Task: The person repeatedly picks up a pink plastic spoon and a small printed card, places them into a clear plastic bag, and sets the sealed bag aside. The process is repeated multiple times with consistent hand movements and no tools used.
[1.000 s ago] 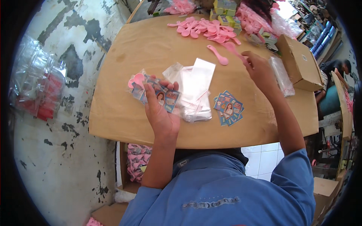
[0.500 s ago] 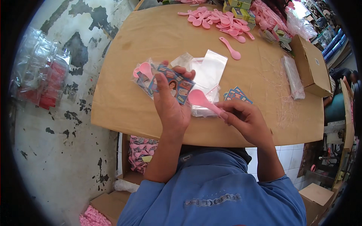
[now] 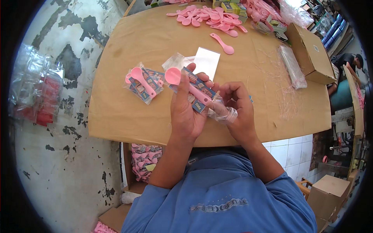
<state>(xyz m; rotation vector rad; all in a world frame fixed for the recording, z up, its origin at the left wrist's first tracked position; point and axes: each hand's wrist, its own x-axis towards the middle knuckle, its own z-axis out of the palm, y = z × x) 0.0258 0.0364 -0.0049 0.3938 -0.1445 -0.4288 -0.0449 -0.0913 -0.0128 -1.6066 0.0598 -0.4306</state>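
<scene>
My left hand (image 3: 182,114) is closed around a blue printed card (image 3: 199,105) with a pink spoon (image 3: 200,94) lying along it, the bowl up and to the left. My right hand (image 3: 243,112) pinches a crumpled clear plastic bag (image 3: 225,112) at the handle end of that spoon. How far the bag covers the card and spoon is hard to make out. Left of my hands, several bagged spoons with cards (image 3: 142,86) lie in an overlapping pile. Behind my left hand is a stack of clear bags (image 3: 207,62). More blue cards (image 3: 251,99) are mostly hidden by my right hand.
A heap of loose pink spoons (image 3: 211,17) lies at the far edge, with a single spoon (image 3: 222,43) nearer. At right stand a cardboard box (image 3: 311,52) and a plastic-wrapped bundle (image 3: 292,68). Packed spoons (image 3: 145,159) fill a box below the table. Another person (image 3: 347,64) is at far right.
The spoon has passed from my right hand onto the card in my left. My right hand now grips the bag. Bagged sets formerly against my left hand lie on the table.
</scene>
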